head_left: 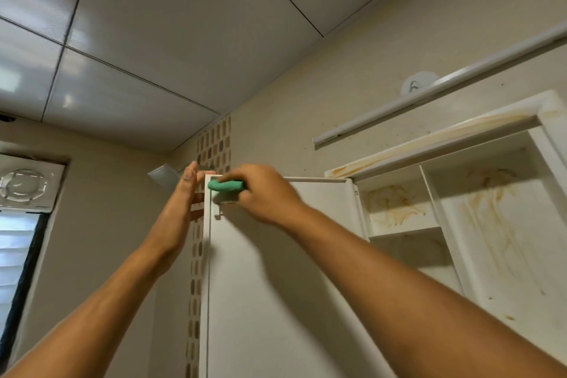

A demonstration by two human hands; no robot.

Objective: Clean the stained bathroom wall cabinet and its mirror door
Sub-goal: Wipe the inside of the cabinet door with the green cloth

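Cabinet door (276,270): hung open beside the stained cabinet (491,224). Was scrubbing its top corner with green sponge (225,185) gripped in right hand (264,193), left hand (184,193) flat against the edge. Probably needed steady bracing, then strokes downward.

green scrubber (227,185) mostly buried under the right hand (264,193), which is kinda motion-blurred | door (276,285) shows only its back, mirror face turned away, bottom cut off by the frame | cabinet (546,144) runs off the right edge | round sticker (417,83) half behind the rail (429,95), mark unreadable
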